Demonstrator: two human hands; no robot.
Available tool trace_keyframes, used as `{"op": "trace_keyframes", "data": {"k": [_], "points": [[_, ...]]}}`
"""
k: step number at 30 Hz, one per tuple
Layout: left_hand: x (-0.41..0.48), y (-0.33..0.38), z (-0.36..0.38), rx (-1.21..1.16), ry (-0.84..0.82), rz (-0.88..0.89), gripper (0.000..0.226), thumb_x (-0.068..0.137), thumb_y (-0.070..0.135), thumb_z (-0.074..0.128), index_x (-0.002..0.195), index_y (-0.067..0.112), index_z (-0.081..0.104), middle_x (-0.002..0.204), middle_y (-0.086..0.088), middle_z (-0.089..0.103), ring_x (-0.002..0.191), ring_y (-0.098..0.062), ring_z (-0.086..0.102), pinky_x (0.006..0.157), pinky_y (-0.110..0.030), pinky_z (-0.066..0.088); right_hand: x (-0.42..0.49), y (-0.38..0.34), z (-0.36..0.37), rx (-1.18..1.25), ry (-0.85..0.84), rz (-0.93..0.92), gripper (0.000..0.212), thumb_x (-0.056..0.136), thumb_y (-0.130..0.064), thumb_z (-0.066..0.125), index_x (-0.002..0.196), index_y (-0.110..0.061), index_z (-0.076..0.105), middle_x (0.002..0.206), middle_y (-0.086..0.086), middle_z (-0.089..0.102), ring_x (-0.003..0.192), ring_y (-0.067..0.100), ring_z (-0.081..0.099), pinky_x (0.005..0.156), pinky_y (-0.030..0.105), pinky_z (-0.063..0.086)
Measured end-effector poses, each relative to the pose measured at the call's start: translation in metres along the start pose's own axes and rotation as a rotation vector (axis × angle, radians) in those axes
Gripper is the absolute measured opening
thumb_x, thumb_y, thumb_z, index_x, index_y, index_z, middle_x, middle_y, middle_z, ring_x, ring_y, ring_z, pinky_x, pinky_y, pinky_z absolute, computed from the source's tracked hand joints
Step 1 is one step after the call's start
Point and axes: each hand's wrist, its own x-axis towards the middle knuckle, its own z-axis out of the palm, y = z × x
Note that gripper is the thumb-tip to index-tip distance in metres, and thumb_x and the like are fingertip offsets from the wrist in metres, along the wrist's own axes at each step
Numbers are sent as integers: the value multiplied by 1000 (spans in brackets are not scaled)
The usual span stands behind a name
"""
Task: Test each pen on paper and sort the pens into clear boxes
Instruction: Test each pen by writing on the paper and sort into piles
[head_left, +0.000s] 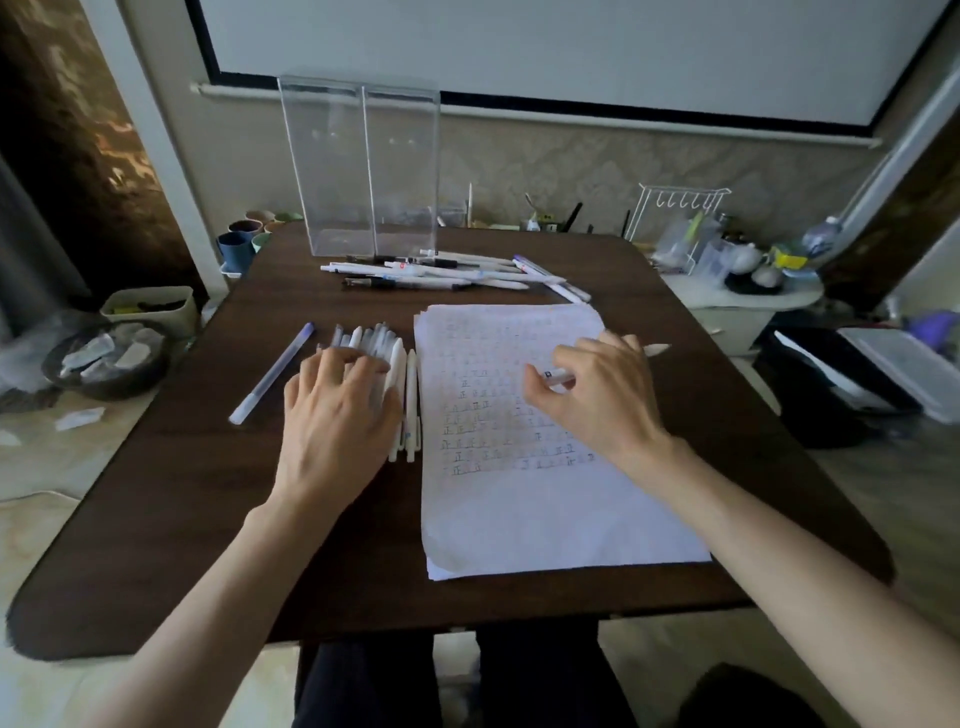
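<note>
Right hand (597, 395) is over the paper (519, 509), palm down, bare forearm coming in from the lower right. Its fingers (571, 358) are curled and pinch a white pen (655, 349) between thumb and forefingers, a firm grip. The pen passes under the hand: one end with a small dark mark shows at the fingertips, the other sticks out past the knuckles on the right. Long axis roughly left-right, right end angled slightly away. Can't tell which end is the tip, or whether it touches the sheet. Rows of written marks sit under and just below these fingers. Left hand (337, 410) is palm down with fingers spread and nearly straight, resting on a bundle (374, 338) of white pens and gripping nothing. The bundle lies just left of the paper's edge, axes near-far. Its far ends poke out beyond the fingertips, and two pens run back along the thumb side. A purple pen (275, 371) lies on the surface (208, 519) off the little-finger side, apart from the hand, on a diagonal with the purple end far-right and the white end near-left. Well beyond both sets of fingertips is a pile (452, 273) of pens, mostly left-right, just in front of two clear boxes (363, 166) standing upright side by side.
</note>
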Motion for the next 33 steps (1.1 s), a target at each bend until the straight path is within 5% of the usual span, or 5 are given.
{"op": "trace_keyframes", "data": {"k": [6, 10, 17, 22, 33], "points": [[-40, 65, -3, -92, -46, 309, 32, 90, 34, 42, 105, 15, 63, 108, -3, 59, 101, -24, 54, 82, -37, 43, -35, 20, -30, 26, -83, 11, 60, 77, -74, 43, 74, -16, 54, 79, 0, 56, 69, 13, 47, 61, 29, 37], [-75, 109, 17, -141, -193, 554, 41, 91, 45, 41, 114, 17, 60, 116, -2, 59, 107, -22, 54, 88, -31, 39, -42, 28, -51, 405, 147, 116, 26, 90, -23, 52, 101, -2, 64, 93, 9, 63, 68, 9, 51, 64, 16, 43], [-90, 123, 47, 52, -356, 686, 69, 88, 69, 28, 137, 23, 45, 142, -9, 44, 133, -28, 38, 106, -44, 32, -55, 24, -50, 886, -63, 582, 58, 92, -58, 37, 86, -10, 69, 62, 4, 67, 59, 8, 60, 56, 18, 45], [-89, 125, 47, 13, -369, 600, 65, 88, 70, 24, 138, 32, 42, 146, -19, 36, 137, -34, 29, 110, -43, 14, -57, 31, -37, 907, -174, 610, 29, 83, -23, 70, 64, -10, 53, 51, -6, 57, 49, 2, 51, 53, 15, 39], [-93, 127, 49, 49, -327, 582, 60, 90, 65, 27, 135, 31, 45, 141, -21, 42, 133, -34, 36, 106, -48, 23, -55, 27, -28, 777, -192, 575, 32, 82, 0, 59, 60, -6, 37, 52, 15, 40, 42, 7, 41, 47, 21, 43]]}}
